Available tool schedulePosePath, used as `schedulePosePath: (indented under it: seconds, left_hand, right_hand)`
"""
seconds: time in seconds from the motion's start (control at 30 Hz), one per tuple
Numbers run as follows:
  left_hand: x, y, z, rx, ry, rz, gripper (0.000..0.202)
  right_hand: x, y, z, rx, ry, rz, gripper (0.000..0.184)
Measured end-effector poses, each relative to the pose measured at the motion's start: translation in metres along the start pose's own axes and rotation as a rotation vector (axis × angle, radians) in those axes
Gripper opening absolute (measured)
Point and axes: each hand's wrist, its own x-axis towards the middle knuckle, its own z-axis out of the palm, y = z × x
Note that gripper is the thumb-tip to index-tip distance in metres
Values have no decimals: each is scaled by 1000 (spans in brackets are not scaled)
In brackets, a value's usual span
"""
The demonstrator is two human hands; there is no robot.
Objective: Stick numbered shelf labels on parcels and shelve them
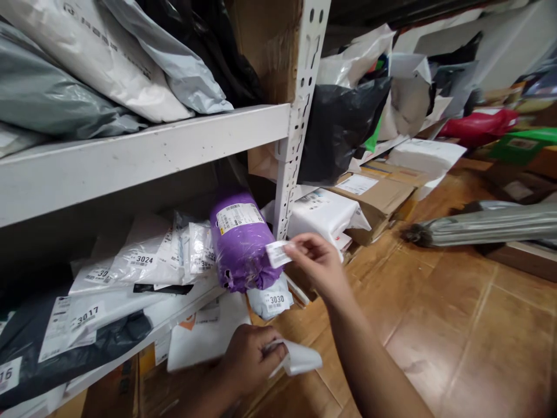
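My right hand (319, 264) pinches a small white label sticker (277, 253) and holds it against the lower end of a purple wrapped parcel (241, 241) lying on the lower shelf. Lower down, my left hand (250, 357) is closed on a curled white sheet of label backing paper (298, 358). A small white parcel marked 3030 (272, 299) sits just under the purple one. To its left lie white mailers numbered 3024 (145, 258) and 3017 (93, 316).
A white metal shelf board (143, 154) carries grey and white poly bags above. The perforated upright post (300, 110) stands right of the purple parcel. Cardboard boxes (376, 194), a black bag (337, 128) and more parcels cover the wooden floor (456, 325) beyond.
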Motion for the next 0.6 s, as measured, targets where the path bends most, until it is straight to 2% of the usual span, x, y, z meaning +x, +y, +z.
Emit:
schedulePosePath:
  seconds: [0.07,0.1,0.13,0.2,0.23,0.27,0.33,0.4,0.43,0.5,0.53,0.6]
  left_hand:
    - [2,0,1,22,9,-4,23]
    - [3,-1,1,28,17,-3,22]
    - [4,-1,0,32,22,4,22]
    - [7,-1,-1,36,40,27,20]
    - [8,-1,-1,36,60,36,20]
    - [9,-2,-2,36,92,39,19]
    - [11,-7,-2,45,203,32,20]
    - [12,-16,-3,98,400,64,22]
    - [12,-21,-5,151,531,112,23]
    - [15,-30,-10,292,818,241,25]
    - [19,-33,-14,349,921,295,27]
    - [28,-36,-22,378,990,357,25]
  right_hand:
    - [3,1,11,-216,-112,-39,30]
    - [3,1,16,-351,-123,-67,31]
    - [3,0,21,-492,-86,-101,37]
    - [1,-1,27,-721,81,-207,60]
    - [0,-1,29,-790,141,-291,70]
    - [-1,1,31,-829,147,-390,72]
    - [-5,11,32,-836,-20,-589,60]
    - [-11,33,29,-769,-194,-686,54]
    - [-14,48,26,-707,-188,-681,56]
    - [-21,82,19,-518,71,-520,68]
    - [-24,99,17,-427,153,-420,68]
    - [-24,131,17,-337,80,-273,67]
